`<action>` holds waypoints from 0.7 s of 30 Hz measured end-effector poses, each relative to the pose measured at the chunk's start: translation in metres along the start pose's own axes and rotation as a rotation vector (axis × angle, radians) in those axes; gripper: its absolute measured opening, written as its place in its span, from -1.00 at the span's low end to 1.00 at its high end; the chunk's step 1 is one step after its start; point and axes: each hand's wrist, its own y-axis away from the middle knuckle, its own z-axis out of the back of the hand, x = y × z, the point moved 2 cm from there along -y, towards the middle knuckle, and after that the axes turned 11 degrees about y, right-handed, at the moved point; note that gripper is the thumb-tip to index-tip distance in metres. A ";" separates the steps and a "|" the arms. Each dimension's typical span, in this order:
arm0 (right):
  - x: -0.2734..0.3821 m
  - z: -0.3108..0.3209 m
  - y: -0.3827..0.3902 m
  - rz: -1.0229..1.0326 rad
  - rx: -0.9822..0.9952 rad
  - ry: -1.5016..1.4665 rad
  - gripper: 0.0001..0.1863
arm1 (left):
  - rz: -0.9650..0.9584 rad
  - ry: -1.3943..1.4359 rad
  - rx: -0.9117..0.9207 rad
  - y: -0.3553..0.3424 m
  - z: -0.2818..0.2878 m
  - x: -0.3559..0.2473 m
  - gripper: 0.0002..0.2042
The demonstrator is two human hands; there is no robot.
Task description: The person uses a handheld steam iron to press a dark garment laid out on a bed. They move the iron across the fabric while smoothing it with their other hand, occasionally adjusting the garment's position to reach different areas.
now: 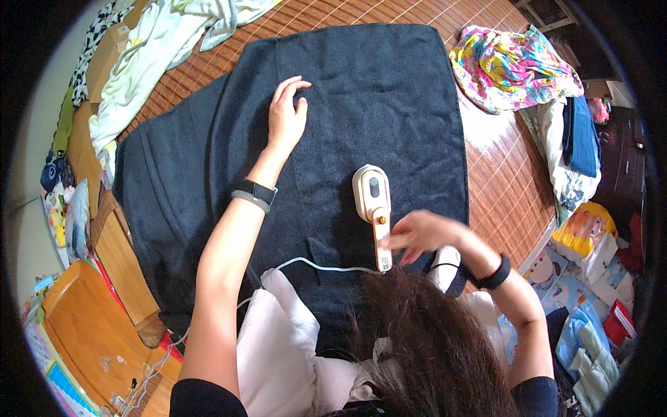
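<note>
A dark navy, fleecy cloth lies spread out before me with soft wrinkles. On it rests a small white handheld iron with gold trim, its handle toward me and a white cord running off to the left. My right hand hovers beside the handle, fingers apart and slightly blurred; whether a fingertip touches the handle I cannot tell. My left hand is over the cloth's upper middle, fingers loosely stretched, holding nothing. The iron's soleplate is hidden underneath.
Brown slatted matting lies under the cloth. A pale towel is heaped at far left, a bright floral garment at far right, with folded jeans nearby. A wooden chair stands at near left. My long hair hangs in front of my lap.
</note>
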 end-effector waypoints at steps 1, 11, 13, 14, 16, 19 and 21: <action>-0.009 0.031 0.005 0.057 -0.041 0.139 -0.24 | -0.006 0.003 -0.019 0.000 0.003 0.001 -0.71; -0.014 0.264 -0.049 -0.043 -1.557 0.259 0.10 | 0.118 0.124 0.046 0.002 0.008 -0.011 -0.64; 0.006 0.253 -0.054 0.035 -1.369 0.014 -0.07 | 0.237 0.223 0.043 -0.003 0.010 -0.019 -0.64; 0.023 0.239 -0.052 0.243 -1.455 0.100 -0.15 | 0.287 0.350 0.011 -0.005 0.013 -0.026 -0.63; 0.058 0.204 -0.042 0.605 -1.432 0.243 -0.28 | 0.496 0.595 -0.051 -0.008 0.018 -0.041 -0.58; 0.096 0.125 -0.017 0.974 -1.064 0.696 -0.36 | 0.690 0.830 -0.015 -0.006 0.031 -0.070 -0.17; 0.115 0.083 -0.004 1.132 -0.792 0.907 -0.40 | 0.995 1.409 0.029 -0.011 0.041 -0.081 0.07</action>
